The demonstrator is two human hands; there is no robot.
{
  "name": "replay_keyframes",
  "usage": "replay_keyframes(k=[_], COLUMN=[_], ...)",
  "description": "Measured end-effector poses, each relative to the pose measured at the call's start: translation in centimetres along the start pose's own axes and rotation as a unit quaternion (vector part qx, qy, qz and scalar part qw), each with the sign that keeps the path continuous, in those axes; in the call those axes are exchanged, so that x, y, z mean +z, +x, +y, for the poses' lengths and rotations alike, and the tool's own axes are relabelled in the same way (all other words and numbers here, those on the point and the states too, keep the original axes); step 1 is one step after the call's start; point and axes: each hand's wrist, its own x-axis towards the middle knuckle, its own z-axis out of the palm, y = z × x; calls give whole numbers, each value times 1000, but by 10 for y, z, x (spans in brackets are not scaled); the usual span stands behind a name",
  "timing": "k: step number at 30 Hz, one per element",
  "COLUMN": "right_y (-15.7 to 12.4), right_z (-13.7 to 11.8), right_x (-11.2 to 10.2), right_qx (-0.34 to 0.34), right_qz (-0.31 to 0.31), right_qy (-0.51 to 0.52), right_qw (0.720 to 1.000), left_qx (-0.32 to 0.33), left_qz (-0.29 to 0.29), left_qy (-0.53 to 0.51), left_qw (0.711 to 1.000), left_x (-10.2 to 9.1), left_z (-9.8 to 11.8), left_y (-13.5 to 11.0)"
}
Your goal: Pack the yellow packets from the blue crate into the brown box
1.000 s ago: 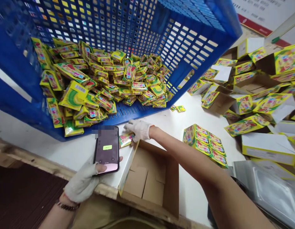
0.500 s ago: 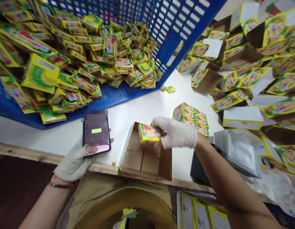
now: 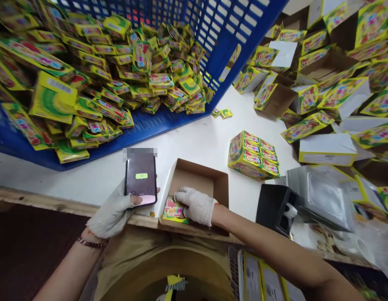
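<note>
My left hand (image 3: 114,209), in a white glove with bare fingertips, is closed around a smartphone (image 3: 140,179), its thumb on the lower screen. In front of me an open cardboard carton (image 3: 197,175) lies on the white table. My gloved right hand (image 3: 197,205) reaches down inside it, fingers curled over a small yellow packet (image 3: 173,211) in the near left corner. The fingers hide part of the packet. Right of the carton stands a block of small yellow packets (image 3: 253,154), stacked together.
A blue plastic basket (image 3: 178,125), heaped with small yellow packets, fills the back left. Many printed cartons (image 3: 327,148) crowd the right side. Nearer lie a black tape dispenser-like object (image 3: 274,209) and clear plastic trays (image 3: 328,192).
My right hand has moved down and toward me with the packet, from above the carton into its near left corner. The phone in my left hand has shifted right.
</note>
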Motion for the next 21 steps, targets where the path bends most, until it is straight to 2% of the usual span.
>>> replay_keyframes(k=[2,4,6,7,9,11,13,15,17,19,21], right_y=[-4,-6,3,14,48,97,149,192,217,224,215], right_z=[-1,-4,-12,-19,-37,-58,-80,-99,-112,-117,-112], right_x=[-13,-37,-69,-85,-115,-137,-154,-166,-174,-178,-178], right_qx=[-32,-79,-130,-149,-167,-159,-158,-117,-81,-68,-61], right_qz=[-39,-75,-61,-25,95,235,291,272,243,227,224], right_qy=[-4,11,61,90,121,85,27,5,-1,-7,-23], right_qw=[999,994,988,984,974,955,943,955,967,971,972], left_qx=[-9,-13,-9,-6,-2,-5,-9,-13,-18,-16,-9], left_qz=[-4,-5,-7,-9,-11,-9,-9,-11,-13,-10,-3], left_qy=[-15,-38,-63,-73,-86,-93,-98,-98,-93,-93,-100], left_qw=[1000,999,998,997,996,996,995,995,995,996,995], left_x=[-3,-5,-6,-6,-7,-7,-8,-8,-9,-9,-10], left_z=[-2,-4,-4,-4,-4,-3,-3,-3,-3,-4,-4], left_y=[1,1,1,1,1,0,0,0,0,1,1])
